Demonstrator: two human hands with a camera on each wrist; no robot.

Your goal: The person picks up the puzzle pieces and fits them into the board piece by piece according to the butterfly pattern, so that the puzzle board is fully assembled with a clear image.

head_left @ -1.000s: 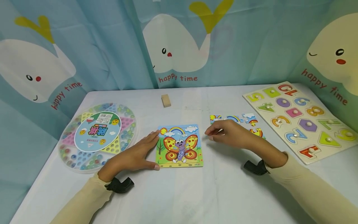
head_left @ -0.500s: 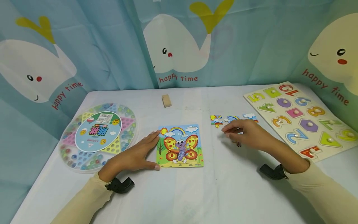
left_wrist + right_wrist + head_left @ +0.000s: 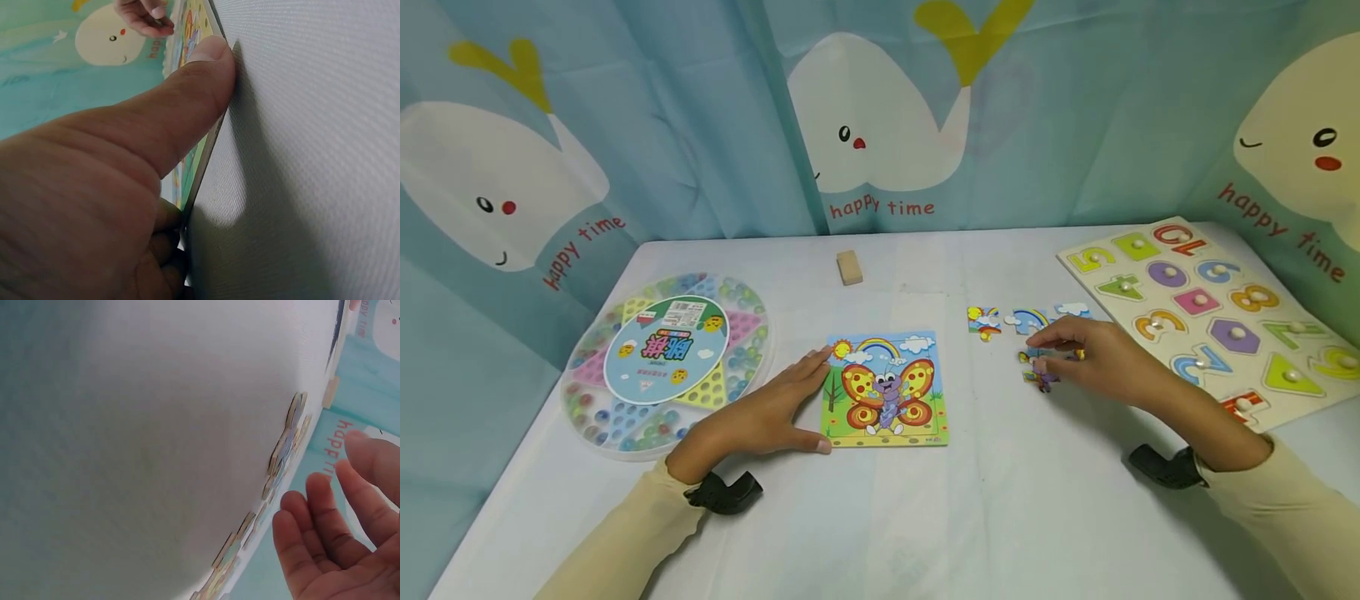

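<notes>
A square butterfly puzzle board (image 3: pixel 886 390) lies flat on the table. My left hand (image 3: pixel 763 417) rests at its left side, fingers along the left edge and thumb at the near left corner. The left wrist view has that thumb (image 3: pixel 187 87) against the board's edge (image 3: pixel 199 162). My right hand (image 3: pixel 1093 354) is over loose puzzle pieces, its fingertips close to a purple piece (image 3: pixel 1041 372). Nothing shows between the thumb and relaxed fingers (image 3: pixel 331 531) in the right wrist view. Behind lie a sun piece (image 3: pixel 982 319), a rainbow piece (image 3: pixel 1030 321) and a cloud piece (image 3: pixel 1071 309); other pieces are partly hidden.
A round marble board game (image 3: pixel 666 367) sits at the left. On the right lies a number and shape peg board (image 3: pixel 1210 317). A small wooden block (image 3: pixel 850 267) is near the back edge, before a whale-print curtain (image 3: pixel 715 108).
From beside the butterfly board, my right hand has moved right to the loose pieces, uncovering the sun and rainbow pieces. My left hand has stayed at the board.
</notes>
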